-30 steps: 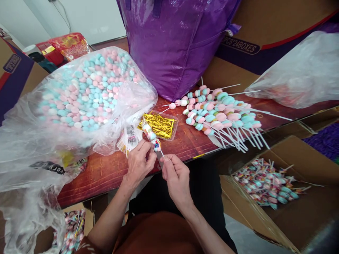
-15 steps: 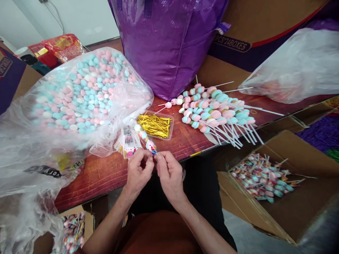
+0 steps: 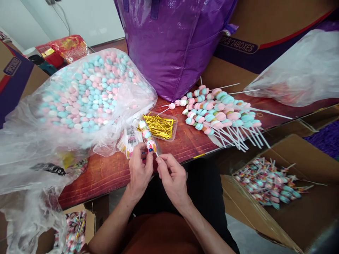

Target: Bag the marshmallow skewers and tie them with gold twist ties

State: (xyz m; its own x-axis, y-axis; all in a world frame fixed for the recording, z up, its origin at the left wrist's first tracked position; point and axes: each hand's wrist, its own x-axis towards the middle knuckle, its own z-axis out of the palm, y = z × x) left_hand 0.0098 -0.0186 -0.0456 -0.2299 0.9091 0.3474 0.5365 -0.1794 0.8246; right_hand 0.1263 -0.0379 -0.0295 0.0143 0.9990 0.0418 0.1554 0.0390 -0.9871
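A marshmallow skewer (image 3: 147, 134) in a clear printed wrapper is held between my hands, its sweets pointing away from me. My left hand (image 3: 140, 173) is closed in a pinch at the lower, printed part of the wrapper. Between thumb and fingertips, my right hand (image 3: 172, 179) grips the white stick just below it. Beside the skewer's top lies a clear plastic tray (image 3: 173, 135) of gold twist ties (image 3: 157, 126). Flat printed wrappers (image 3: 130, 138) are stacked just beyond my left hand, partly under the skewer.
A big clear bag of pink, blue and white marshmallows (image 3: 87, 93) covers the table's left. Unwrapped skewers (image 3: 221, 113) are piled on the right. A purple bag (image 3: 174, 49) stands behind. Wrapped skewers (image 3: 267, 181) fill part of a carton (image 3: 299, 218) below the table edge.
My hands have drawn slightly apart. The right one has shifted a little down along the stick, and the skewer now stands more upright in view. The whole view has shifted slightly.
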